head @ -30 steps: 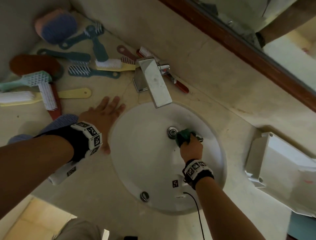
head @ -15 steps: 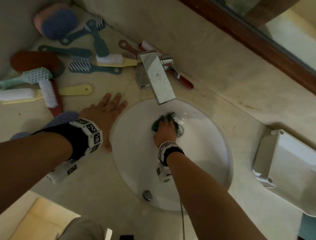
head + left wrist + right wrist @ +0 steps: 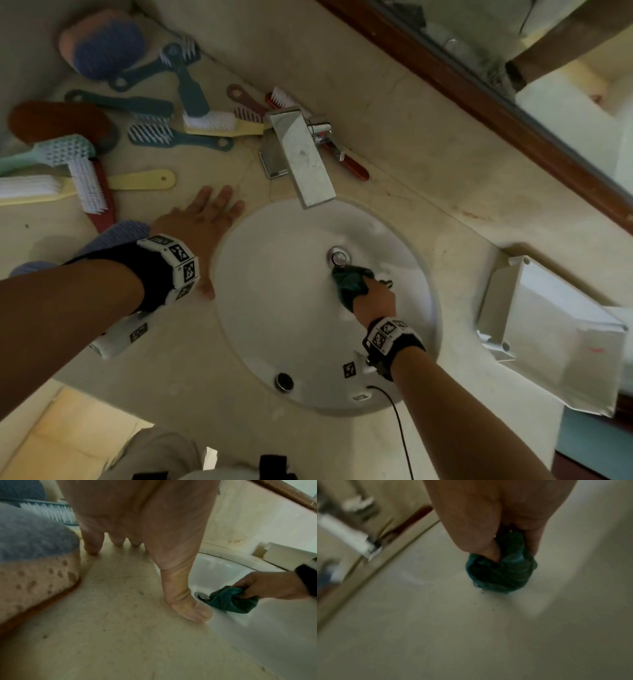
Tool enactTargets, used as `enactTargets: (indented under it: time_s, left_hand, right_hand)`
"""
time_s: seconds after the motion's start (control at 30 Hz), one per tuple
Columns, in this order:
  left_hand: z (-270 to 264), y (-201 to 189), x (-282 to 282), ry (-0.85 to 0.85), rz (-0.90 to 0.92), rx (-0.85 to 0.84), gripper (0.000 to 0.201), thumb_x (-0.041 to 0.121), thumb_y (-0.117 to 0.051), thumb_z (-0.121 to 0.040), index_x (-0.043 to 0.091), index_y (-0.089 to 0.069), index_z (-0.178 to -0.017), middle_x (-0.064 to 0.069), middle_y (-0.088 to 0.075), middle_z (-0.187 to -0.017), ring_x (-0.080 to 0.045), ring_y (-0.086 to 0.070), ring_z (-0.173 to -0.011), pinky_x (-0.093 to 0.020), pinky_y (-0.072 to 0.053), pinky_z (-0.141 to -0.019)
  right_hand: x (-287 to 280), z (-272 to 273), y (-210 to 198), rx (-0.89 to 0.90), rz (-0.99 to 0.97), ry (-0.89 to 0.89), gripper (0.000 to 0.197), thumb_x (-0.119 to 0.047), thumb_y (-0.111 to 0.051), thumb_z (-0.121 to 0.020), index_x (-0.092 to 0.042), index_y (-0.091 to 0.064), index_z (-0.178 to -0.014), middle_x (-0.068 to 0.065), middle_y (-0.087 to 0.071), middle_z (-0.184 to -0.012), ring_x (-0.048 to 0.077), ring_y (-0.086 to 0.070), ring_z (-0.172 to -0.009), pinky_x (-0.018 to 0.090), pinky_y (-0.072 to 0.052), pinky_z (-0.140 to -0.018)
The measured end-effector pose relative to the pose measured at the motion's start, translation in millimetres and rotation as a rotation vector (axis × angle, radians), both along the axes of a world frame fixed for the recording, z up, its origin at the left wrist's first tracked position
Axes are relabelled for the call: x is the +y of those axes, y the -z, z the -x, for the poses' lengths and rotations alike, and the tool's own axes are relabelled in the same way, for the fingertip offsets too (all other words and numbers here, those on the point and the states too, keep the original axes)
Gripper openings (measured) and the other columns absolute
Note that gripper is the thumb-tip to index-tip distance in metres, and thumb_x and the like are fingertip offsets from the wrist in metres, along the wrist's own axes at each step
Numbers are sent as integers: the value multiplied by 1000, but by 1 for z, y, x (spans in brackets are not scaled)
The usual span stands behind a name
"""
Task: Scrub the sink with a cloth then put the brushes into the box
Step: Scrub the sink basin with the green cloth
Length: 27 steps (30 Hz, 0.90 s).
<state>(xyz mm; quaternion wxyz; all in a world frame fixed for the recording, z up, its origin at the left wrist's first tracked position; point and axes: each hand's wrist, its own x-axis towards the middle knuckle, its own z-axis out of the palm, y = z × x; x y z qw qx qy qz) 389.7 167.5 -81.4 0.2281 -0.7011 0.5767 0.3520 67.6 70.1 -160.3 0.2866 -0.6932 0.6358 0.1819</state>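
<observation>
My right hand (image 3: 371, 296) grips a bunched dark green cloth (image 3: 349, 281) and presses it on the white sink bowl (image 3: 274, 308) just below the metal drain (image 3: 338, 256). The cloth (image 3: 501, 573) shows bunched under my fingers in the right wrist view, and the cloth (image 3: 231, 600) lies beside the drain (image 3: 202, 596) in the left wrist view. My left hand (image 3: 202, 222) rests flat on the counter at the sink's left rim, fingers straight. Several brushes (image 3: 178, 137) lie scattered on the counter at the upper left. A white box (image 3: 548, 329) stands right of the sink.
A chrome tap (image 3: 301, 157) juts over the sink's far rim. A blue-topped sponge (image 3: 34, 555) lies close to my left wrist. Another sponge (image 3: 102, 44) sits in the far left corner. A wood-framed mirror (image 3: 496, 102) runs along the back wall.
My right hand has swept the cloth from left of the drain, under the tap, to its lower right. My left hand has stayed planted on the counter.
</observation>
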Motion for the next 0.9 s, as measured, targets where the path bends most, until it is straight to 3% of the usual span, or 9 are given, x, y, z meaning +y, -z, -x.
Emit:
enactTargets:
  time_s: [0.1,0.23,0.37,0.43,0.5,0.6,0.7,0.8,0.9]
  left_hand:
    - [1,-1,0,7,-6,15,161,62,-87,-40,29,32,-144,5,46,-146,-25,28,-142,-55,-14,-116]
    - [1,0,0,15,4,12,161,64,-86,-41,30,32,-144,5,45,-147,-25,28,-142,-55,-15,-116]
    - [0,3,-1,6,9,12,161,65,-86,-40,31,34,-143,7,46,-146,-24,28,-142,-55,-15,-116]
    - [0,4,-1,7,9,8,160,67,-84,-40,32,34,-143,9,48,-143,-24,29,-142,-55,-15,-116]
    - [1,4,-1,1,-3,12,160,64,-85,-42,32,34,-142,11,51,-139,-23,30,-141,-54,-13,-116]
    - [2,3,-1,-3,-4,1,160,61,-87,-42,32,34,-142,10,48,-142,-23,29,-142,-54,-12,-116]
    - [0,2,-1,-3,1,-6,161,61,-87,-41,33,35,-142,10,49,-141,-23,29,-142,-53,-12,-116]
    - [1,0,-1,4,-5,-10,160,60,-87,-42,32,35,-142,9,49,-142,-24,28,-142,-53,-13,-115]
    - [1,-1,0,4,1,-15,160,60,-88,-43,31,34,-142,6,46,-146,-24,27,-143,-53,-14,-116]
  right_hand:
    - [9,9,-6,60,-102,104,35,-16,-49,-95,-14,-60,-129,12,-63,-124,30,-58,-115,30,-43,-99]
    - [29,-9,18,152,-298,-40,43,-16,-47,-93,-8,-50,-135,17,-56,-132,34,-53,-121,39,-43,-102]
    - [48,-40,46,319,-308,-164,70,-20,-44,-97,-5,-7,-154,20,-5,-161,37,-14,-146,49,-15,-119]
    - [43,-56,52,340,-248,-221,68,-15,-41,-98,1,-4,-153,22,3,-160,39,0,-148,53,-7,-120]
    - [30,-65,56,270,-175,-216,69,-10,-39,-96,0,-1,-153,20,4,-161,42,3,-147,50,-6,-121]
    - [14,-66,62,127,-93,-156,67,-3,-39,-95,-6,-10,-155,13,-6,-162,40,-5,-148,45,-25,-117]
    - [1,-55,49,-36,11,-18,50,-8,-44,-96,-9,-39,-145,16,-44,-145,35,-44,-131,40,-41,-105]
    - [-18,-34,19,-108,103,206,38,-14,-49,-94,-9,-57,-131,17,-61,-126,35,-58,-112,34,-47,-94]
    - [-30,-10,-12,-101,136,213,32,-12,-50,-90,-9,-64,-119,15,-69,-111,32,-63,-101,27,-45,-81]
